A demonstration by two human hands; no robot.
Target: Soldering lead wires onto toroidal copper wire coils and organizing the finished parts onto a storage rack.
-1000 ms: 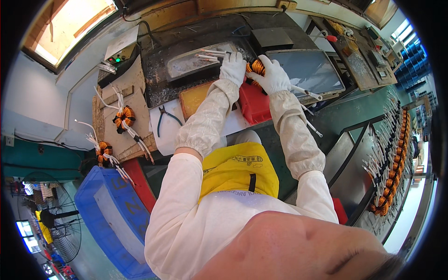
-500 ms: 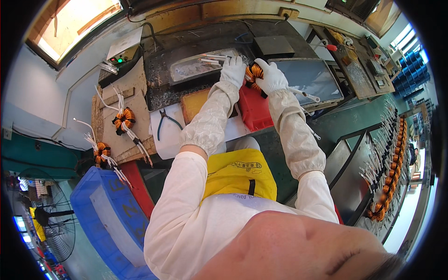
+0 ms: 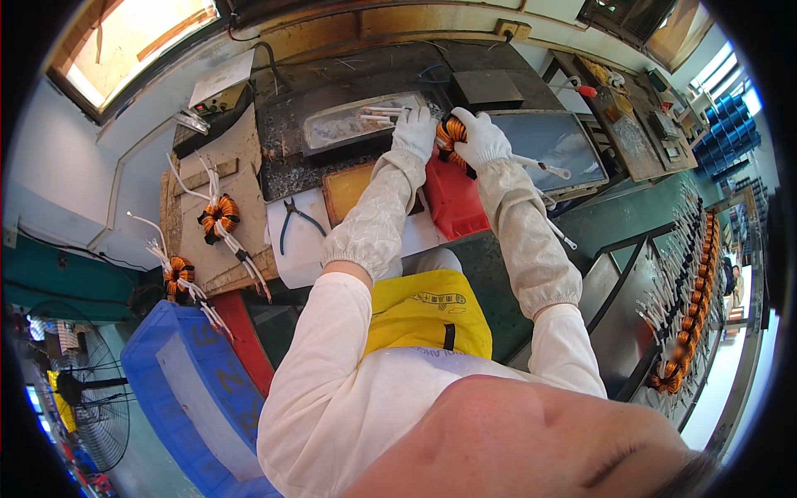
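Observation:
My gloved right hand (image 3: pixel 484 141) is closed round a ring-shaped coil (image 3: pixel 451 137) wound with orange copper wire. White leads with metal lugs (image 3: pixel 554 171) stick out to the right past that hand. Left of the coil, my gloved left hand (image 3: pixel 413 133) is closed on its other white leads (image 3: pixel 382 114). Their bare ends point left over a rectangular pot (image 3: pixel 314 146) with a silvery, crusted surface. Whether the tips touch that surface I cannot tell. Below the coil stands a red plastic bin (image 3: pixel 457 203).
Pliers (image 3: pixel 290 222) lie on white paper beside an amber block (image 3: pixel 347 192). Two more coils (image 3: pixel 219 217) rest at the left, above a blue crate (image 3: pixel 183 365). A grey-topped tray (image 3: pixel 548 149) is right of my hands. A rack of several coils (image 3: pixel 689 307) stands at the far right.
The lead ends in my left hand have dropped slightly over the pot, and that hand has shifted a little nearer. My right hand keeps its hold on the coil. A green light at the left has gone dim.

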